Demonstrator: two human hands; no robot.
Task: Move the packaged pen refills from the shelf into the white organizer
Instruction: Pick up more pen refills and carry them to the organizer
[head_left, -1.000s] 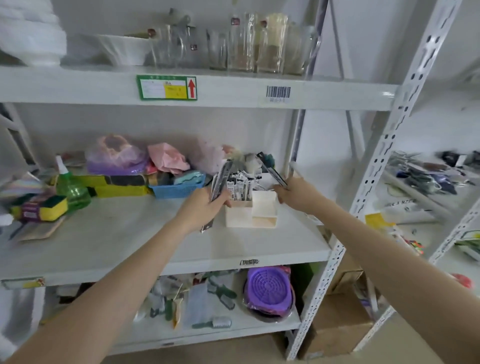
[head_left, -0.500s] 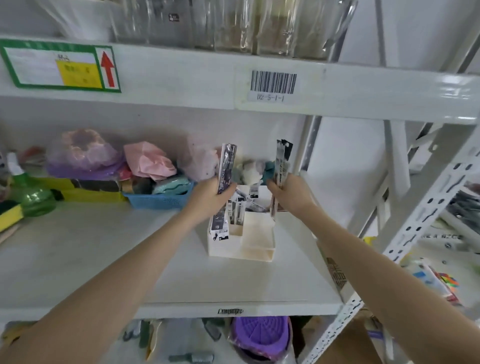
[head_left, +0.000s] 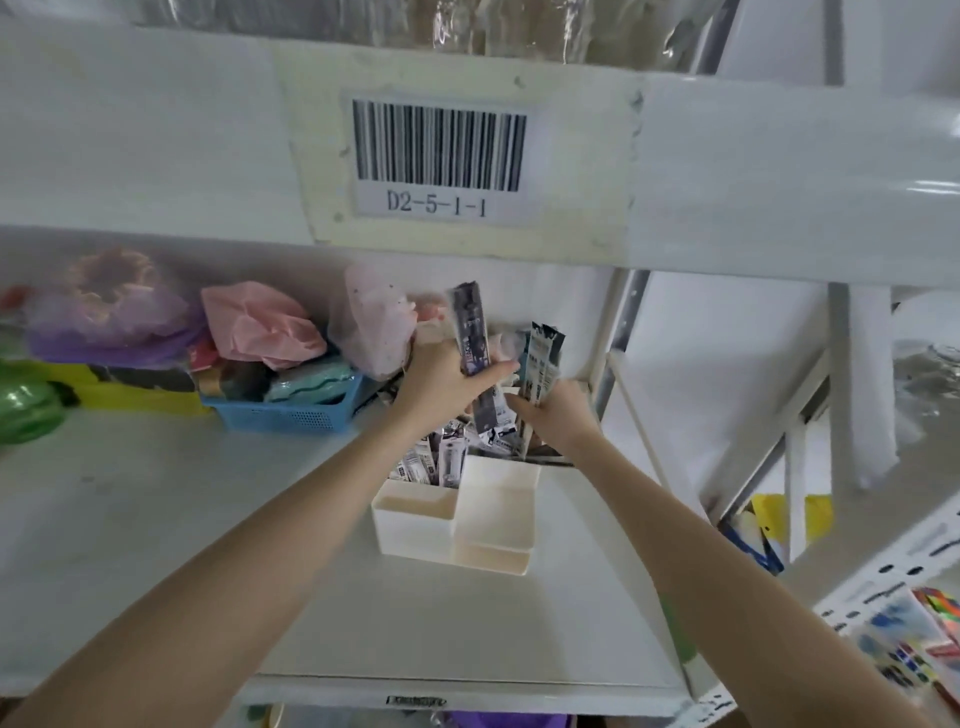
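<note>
A dark refill packet (head_left: 471, 332) is gripped upright in the closed left hand (head_left: 441, 382); two more packets (head_left: 543, 364) are clasped by the right hand (head_left: 558, 418), above the white organizer (head_left: 457, 525) near the shelf's (head_left: 156, 493) back right corner.

White organizer (head_left: 457, 525), blue basket (head_left: 291, 413), black-striped barcode label (head_left: 440, 150), seemingly dark-and-white refill packets (head_left: 471, 332).

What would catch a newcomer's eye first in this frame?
The big black-and-white barcode label on the upper shelf edge dominates. Below it, the left hand and right hand each grip slim packaged pen refills over the white plastic organizer, whose rear compartment already holds several packets.
</note>
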